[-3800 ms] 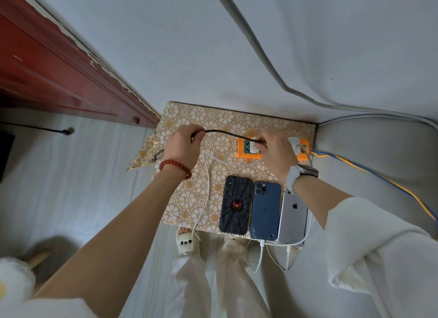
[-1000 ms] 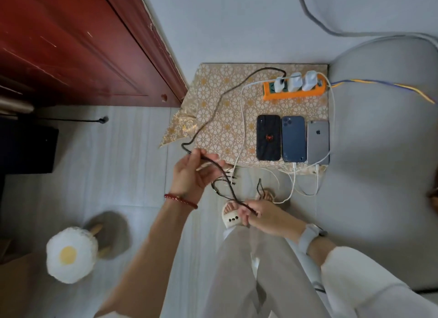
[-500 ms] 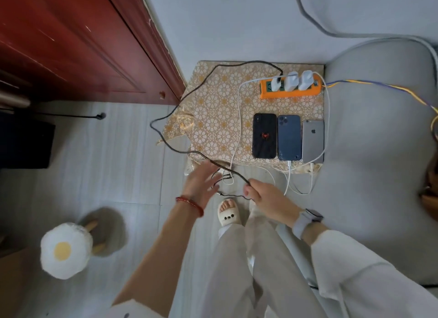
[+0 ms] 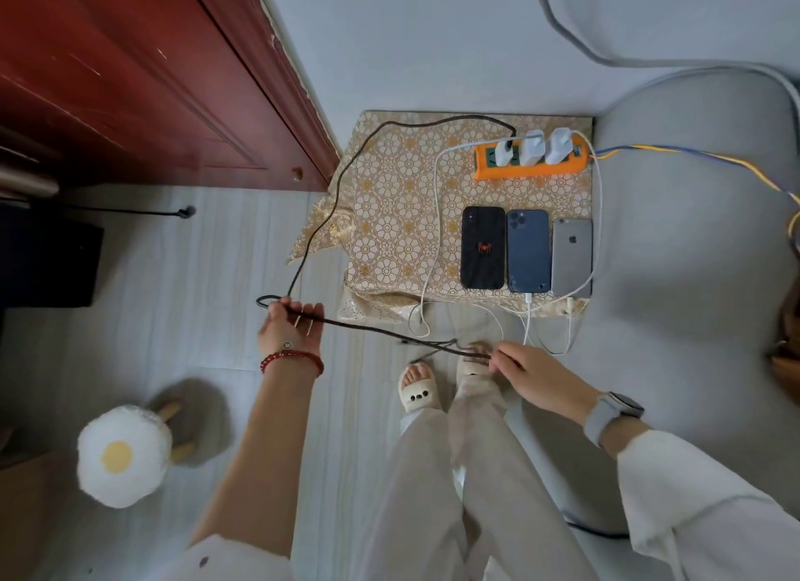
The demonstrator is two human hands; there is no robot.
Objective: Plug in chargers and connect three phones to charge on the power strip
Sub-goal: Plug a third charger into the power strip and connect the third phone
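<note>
An orange power strip (image 4: 530, 170) lies at the back of a small gold-patterned table (image 4: 402, 217), with three white chargers (image 4: 531, 147) plugged in. A black phone (image 4: 482, 248), a blue phone (image 4: 528, 251) and a silver phone (image 4: 571, 258) lie side by side at the table's front. White cables reach the blue and silver phones. A black cable (image 4: 342, 182) runs from the leftmost charger off the table's left side. My left hand (image 4: 291, 327) holds it in front of the table. My right hand (image 4: 534, 375) pinches its end low, near my feet.
A red wooden door (image 4: 143, 87) stands on the left. A grey bed or sofa edge (image 4: 692, 277) borders the table on the right. A fried-egg plush stool (image 4: 123, 455) sits on the tiled floor at lower left. My slippered feet (image 4: 417, 392) are in front of the table.
My left hand has moved out to the left with the black cable, stretching it straight between both hands. My right hand stays low with the cable's end.
</note>
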